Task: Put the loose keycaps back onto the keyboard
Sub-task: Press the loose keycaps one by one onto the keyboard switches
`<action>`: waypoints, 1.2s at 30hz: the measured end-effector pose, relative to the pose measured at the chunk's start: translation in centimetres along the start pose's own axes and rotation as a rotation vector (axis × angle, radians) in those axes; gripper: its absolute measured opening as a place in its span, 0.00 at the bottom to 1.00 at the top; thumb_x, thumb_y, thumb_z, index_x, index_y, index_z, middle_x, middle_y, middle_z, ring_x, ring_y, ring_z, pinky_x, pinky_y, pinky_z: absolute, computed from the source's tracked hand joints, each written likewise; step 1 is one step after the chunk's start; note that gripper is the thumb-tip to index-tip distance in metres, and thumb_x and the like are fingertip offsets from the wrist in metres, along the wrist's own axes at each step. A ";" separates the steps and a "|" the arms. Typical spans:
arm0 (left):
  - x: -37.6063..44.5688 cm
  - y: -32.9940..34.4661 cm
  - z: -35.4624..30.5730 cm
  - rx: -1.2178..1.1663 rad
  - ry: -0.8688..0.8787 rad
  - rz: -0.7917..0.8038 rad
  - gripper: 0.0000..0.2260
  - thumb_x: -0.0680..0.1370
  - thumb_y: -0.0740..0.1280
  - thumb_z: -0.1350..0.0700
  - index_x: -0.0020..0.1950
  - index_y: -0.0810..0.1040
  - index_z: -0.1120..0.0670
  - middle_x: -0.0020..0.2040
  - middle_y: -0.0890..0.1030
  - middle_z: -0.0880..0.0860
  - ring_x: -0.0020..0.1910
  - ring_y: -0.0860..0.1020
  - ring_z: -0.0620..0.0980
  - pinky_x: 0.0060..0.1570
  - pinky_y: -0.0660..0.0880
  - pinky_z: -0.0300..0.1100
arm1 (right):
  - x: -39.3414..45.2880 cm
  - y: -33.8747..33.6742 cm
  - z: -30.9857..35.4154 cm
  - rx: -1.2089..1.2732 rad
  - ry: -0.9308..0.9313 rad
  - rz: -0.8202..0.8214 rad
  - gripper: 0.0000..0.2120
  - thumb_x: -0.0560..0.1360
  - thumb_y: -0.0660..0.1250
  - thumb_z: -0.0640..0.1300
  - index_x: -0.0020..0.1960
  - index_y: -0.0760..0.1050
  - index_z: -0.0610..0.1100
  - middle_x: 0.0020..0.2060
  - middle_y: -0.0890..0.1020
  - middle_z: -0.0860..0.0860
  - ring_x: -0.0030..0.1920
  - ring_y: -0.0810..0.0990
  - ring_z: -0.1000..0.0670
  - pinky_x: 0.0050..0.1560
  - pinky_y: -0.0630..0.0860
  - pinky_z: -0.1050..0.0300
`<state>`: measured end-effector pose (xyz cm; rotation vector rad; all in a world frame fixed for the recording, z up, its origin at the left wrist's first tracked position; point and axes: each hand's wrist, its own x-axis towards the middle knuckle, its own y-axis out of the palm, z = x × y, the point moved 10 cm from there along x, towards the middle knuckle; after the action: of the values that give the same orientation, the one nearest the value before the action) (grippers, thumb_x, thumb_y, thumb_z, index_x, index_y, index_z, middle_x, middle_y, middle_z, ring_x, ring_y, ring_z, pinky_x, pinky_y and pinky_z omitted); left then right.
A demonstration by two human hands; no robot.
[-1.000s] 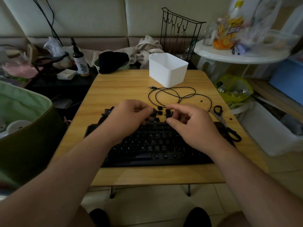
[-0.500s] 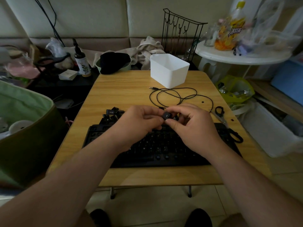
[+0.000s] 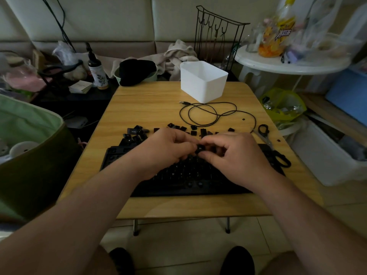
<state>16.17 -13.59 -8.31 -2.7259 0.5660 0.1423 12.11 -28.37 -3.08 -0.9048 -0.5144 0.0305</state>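
Observation:
A black keyboard [image 3: 184, 175] lies across the near half of the wooden table [image 3: 151, 108]. Several loose black keycaps [image 3: 137, 133] are scattered along the keyboard's far edge, most at its left corner. My left hand [image 3: 164, 151] and my right hand [image 3: 236, 155] meet over the upper middle rows. Between their fingertips sits one black keycap [image 3: 199, 149], pinched by the thumb and fingers of my right hand and touched by the fingers of my left. The hands hide much of the upper key rows.
A white plastic bin [image 3: 202, 82] stands at the table's far side, with a coiled black cable [image 3: 210, 114] in front of it. Black-handled scissors [image 3: 272, 143] lie at the keyboard's right end. Clutter, a green bag [image 3: 25, 139] and a white side table [image 3: 292, 60] surround the table.
Both hands rose from the key rows with a keycap pinched between them, then settled a little lower and nearer over the keyboard. More loose keycaps now show behind the hands.

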 end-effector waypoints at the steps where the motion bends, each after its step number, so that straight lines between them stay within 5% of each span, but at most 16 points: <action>1: -0.2 0.2 0.1 0.028 -0.004 0.021 0.06 0.81 0.71 0.58 0.53 0.87 0.48 0.37 0.83 0.48 0.36 0.77 0.42 0.40 0.75 0.38 | -0.2 0.1 0.2 -0.013 -0.012 0.014 0.15 0.73 0.76 0.52 0.59 0.85 0.55 0.46 0.86 0.58 0.44 0.80 0.59 0.46 0.78 0.63; 5: -1.0 0.6 -0.3 0.115 0.041 0.058 0.09 0.81 0.72 0.56 0.60 0.82 0.46 0.40 0.86 0.44 0.38 0.81 0.37 0.40 0.75 0.31 | -1.1 0.7 0.0 -0.050 0.011 0.067 0.13 0.74 0.75 0.53 0.57 0.85 0.53 0.45 0.83 0.60 0.43 0.78 0.62 0.44 0.75 0.65; 8: -1.8 -1.0 -1.1 0.465 0.161 -0.036 0.09 0.80 0.72 0.49 0.59 0.82 0.41 0.45 0.84 0.41 0.45 0.80 0.32 0.43 0.73 0.27 | -2.0 1.5 -0.4 -0.057 0.062 0.124 0.12 0.74 0.75 0.54 0.57 0.85 0.54 0.44 0.81 0.62 0.43 0.77 0.64 0.44 0.75 0.66; 11: -2.6 -1.8 -1.3 0.668 0.229 -0.072 0.06 0.78 0.74 0.46 0.55 0.83 0.40 0.43 0.80 0.39 0.45 0.76 0.30 0.39 0.71 0.25 | -3.0 3.3 -0.2 -0.078 0.070 0.225 0.11 0.73 0.75 0.57 0.54 0.85 0.56 0.44 0.80 0.61 0.47 0.76 0.60 0.51 0.77 0.56; 22: -4.0 -0.1 0.0 0.775 0.301 -0.005 0.08 0.74 0.75 0.39 0.47 0.84 0.41 0.41 0.76 0.42 0.45 0.73 0.39 0.43 0.71 0.38 | -3.7 5.3 -0.1 -0.083 0.162 0.291 0.11 0.72 0.75 0.60 0.54 0.84 0.61 0.40 0.77 0.61 0.48 0.72 0.56 0.53 0.75 0.49; 36: -4.0 0.2 0.0 0.760 0.322 -0.020 0.06 0.73 0.76 0.42 0.46 0.84 0.41 0.41 0.77 0.42 0.46 0.73 0.39 0.43 0.66 0.32 | -3.7 6.4 -0.6 -0.014 0.284 0.306 0.08 0.71 0.78 0.58 0.48 0.84 0.59 0.38 0.82 0.60 0.47 0.78 0.55 0.51 0.79 0.48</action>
<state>12.47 -12.26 -7.72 -2.0112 0.5355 -0.4380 10.37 -25.73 -9.76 -0.9764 -0.1099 0.1743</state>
